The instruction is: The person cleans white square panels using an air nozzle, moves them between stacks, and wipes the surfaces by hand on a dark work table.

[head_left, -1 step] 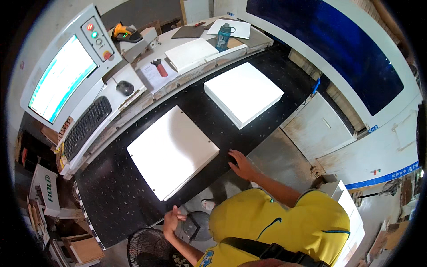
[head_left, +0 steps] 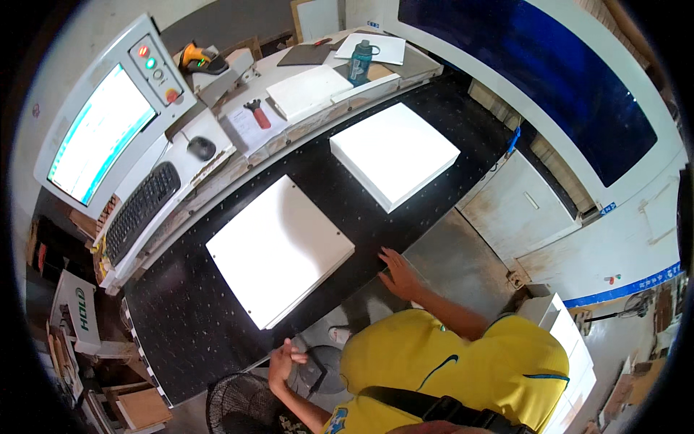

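Two white stacks, seemingly panels, beyond both hands.

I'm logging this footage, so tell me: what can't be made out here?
In the head view:
Right hand: palm, hidden by its own back.
Left white stack: underside, hidden by the boards themselves.
Monitor: fine text, too small and glaring.
Dark blue panel: what lies behind, hidden by its tint.
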A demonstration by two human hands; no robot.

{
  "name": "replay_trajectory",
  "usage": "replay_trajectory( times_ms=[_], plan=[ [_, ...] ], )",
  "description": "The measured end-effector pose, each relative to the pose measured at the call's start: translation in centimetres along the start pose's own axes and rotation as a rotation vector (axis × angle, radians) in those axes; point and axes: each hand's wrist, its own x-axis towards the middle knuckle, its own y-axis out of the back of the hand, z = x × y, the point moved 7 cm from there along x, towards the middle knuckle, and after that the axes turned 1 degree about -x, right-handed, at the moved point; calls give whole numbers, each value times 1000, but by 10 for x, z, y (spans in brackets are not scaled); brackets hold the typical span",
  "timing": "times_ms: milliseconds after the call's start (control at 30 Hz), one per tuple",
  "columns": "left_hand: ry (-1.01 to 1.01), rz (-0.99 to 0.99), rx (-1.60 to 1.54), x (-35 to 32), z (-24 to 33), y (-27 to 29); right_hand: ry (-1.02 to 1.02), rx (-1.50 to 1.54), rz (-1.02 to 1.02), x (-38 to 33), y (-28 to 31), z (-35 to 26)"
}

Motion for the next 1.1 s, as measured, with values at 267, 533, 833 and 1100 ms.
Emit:
replay_trajectory(
  times_ms=[267,533,833,1100],
  plan=[
    [-127,-124,323,40,67,-169,-1965,811,30,-401,-44,264],
    [-415,-536,483,38,242,-454,-2145,826,320,-581,51,326],
    [-208,-937,467,33,265,-617,-1375,997,306,-363,95,412],
    [-428,-907,349,135,332,-683,-952,726,609,-104,313,565]
  ],
)
